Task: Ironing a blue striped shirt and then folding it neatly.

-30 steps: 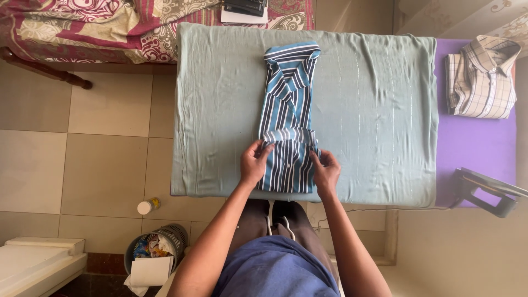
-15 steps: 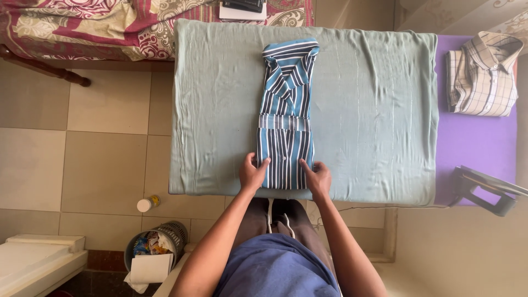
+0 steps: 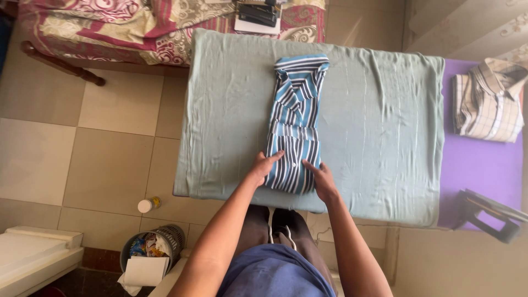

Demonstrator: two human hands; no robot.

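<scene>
Shirt: a blue, white and dark striped shirt (image 3: 295, 121) is laid lengthwise on the board, folded into a narrow strip, collar at the far end, hem end near the body.
Board: a pale green cloth (image 3: 374, 126) is spread over it, pretty wrinkled; a purple surface (image 3: 478, 165) is seen past its right edge.
Left hand: the left hand (image 3: 265, 166) is placed on the near left edge of the shirt, fingers flat on the fabric with the thumb tucked at the side. Whether the edge is actually pinched can't be told.
Right hand: the right hand (image 3: 322, 180) is pressed on the near right corner of the shirt, fingers spread and flat, nothing gripped as far as can be seen.
Other stuff: a folded checked shirt (image 3: 488, 102) is parked on the purple part, well apart from the hands; a dark iron (image 3: 489, 215) is seen at the right edge nearer the body.
Floor: a bin (image 3: 151, 253) full of scraps and a small bottle (image 3: 147, 204) are spotted on the tiles to the left.
</scene>
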